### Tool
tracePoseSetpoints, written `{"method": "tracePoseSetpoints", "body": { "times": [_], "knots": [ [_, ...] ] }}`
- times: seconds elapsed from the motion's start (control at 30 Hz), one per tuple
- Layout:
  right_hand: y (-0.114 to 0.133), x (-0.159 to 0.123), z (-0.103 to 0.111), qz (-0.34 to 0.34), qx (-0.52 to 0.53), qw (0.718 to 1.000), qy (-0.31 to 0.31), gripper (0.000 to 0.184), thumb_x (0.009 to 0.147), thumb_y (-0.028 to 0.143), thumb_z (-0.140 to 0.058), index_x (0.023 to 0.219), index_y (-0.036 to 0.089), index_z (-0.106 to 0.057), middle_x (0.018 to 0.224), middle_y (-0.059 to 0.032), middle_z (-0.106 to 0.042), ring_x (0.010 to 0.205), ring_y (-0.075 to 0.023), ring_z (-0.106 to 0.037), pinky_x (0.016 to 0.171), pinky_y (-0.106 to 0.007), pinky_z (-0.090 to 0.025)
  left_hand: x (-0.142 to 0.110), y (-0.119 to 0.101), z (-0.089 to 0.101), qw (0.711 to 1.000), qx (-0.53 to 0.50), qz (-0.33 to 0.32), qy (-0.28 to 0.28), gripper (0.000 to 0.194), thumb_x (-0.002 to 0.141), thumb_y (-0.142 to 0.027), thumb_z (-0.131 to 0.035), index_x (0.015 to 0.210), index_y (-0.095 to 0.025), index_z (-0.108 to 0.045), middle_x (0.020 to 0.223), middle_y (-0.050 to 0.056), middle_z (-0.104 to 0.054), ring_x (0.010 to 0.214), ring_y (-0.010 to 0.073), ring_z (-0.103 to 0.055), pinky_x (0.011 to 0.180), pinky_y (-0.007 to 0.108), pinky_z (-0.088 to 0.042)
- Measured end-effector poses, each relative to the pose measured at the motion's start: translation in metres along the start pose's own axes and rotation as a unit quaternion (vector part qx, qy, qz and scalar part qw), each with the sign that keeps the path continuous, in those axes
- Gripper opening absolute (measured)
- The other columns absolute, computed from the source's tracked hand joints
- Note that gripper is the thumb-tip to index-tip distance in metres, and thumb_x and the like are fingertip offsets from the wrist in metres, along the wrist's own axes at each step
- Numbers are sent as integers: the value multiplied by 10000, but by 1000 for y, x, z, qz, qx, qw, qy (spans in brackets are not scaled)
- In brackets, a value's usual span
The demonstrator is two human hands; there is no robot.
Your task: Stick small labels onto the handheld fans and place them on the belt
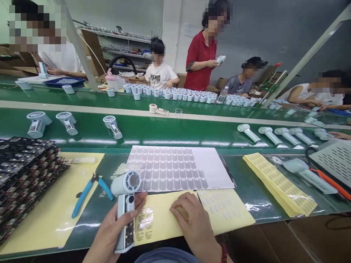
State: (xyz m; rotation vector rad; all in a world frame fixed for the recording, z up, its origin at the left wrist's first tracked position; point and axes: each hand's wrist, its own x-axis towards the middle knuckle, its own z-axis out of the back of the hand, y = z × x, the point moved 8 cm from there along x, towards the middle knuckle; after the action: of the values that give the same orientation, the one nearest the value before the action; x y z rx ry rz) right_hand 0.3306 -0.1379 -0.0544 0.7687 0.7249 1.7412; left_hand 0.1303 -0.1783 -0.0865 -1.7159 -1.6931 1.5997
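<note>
My left hand is wrapped around the handle of a light-blue handheld fan, held upright with its round head at the top. The handle's front is uncovered and shows a circuit board inside. Over a yellow sticker sheet, my right hand has thumb and forefinger pinched together; anything between them is too small to make out. Printed labels sit at that sheet's left end, close to the fan. Small pale stickers lie on another yellow sheet to the right. Behind both hands is a white sheet of grey stickers.
Blue-handled cutters lie left, beside stacked circuit boards. A yellow label stack and another fan are at right. More fans rest on the green conveyor. Several co-workers, one in a red shirt, are beyond.
</note>
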Motion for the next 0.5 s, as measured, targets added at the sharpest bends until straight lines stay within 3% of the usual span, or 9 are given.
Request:
{"method": "tracePoseSetpoints", "body": {
  "times": [0.13, 0.33, 0.5],
  "knots": [
    [21, 15, -15, -11, 107, 993, 44, 96, 891, 180, -606, 810, 232, -614, 966, -23, -630, 931, -195, -657, 820, -312, -517, -7, -3, -4, 1000, 6, 5, -1, 496, 587, -258, -860, 1059, -151, -747, 1145, 158, -740, 1210, 356, -607, 1064, 422, -458],
    [28, 27, -47, 24, 37, 998, 41, 150, 868, 99, -543, 796, 215, -606, 958, -61, -622, 919, -241, -640, 788, -372, -524, -10, -3, -8, 1000, 2, 9, -3, 487, 605, -260, -846, 1070, -158, -745, 1144, 153, -739, 1200, 350, -614, 1040, 417, -478],
    [24, 27, -41, 14, 86, 994, 66, 131, 851, 108, -603, 779, 217, -599, 922, -29, -638, 897, -193, -639, 800, -312, -512, -8, -3, -6, 1000, 2, 8, -14, 475, 612, -232, -835, 1073, -162, -744, 1107, 134, -752, 1155, 317, -645, 1011, 371, -493]
  ]
}}
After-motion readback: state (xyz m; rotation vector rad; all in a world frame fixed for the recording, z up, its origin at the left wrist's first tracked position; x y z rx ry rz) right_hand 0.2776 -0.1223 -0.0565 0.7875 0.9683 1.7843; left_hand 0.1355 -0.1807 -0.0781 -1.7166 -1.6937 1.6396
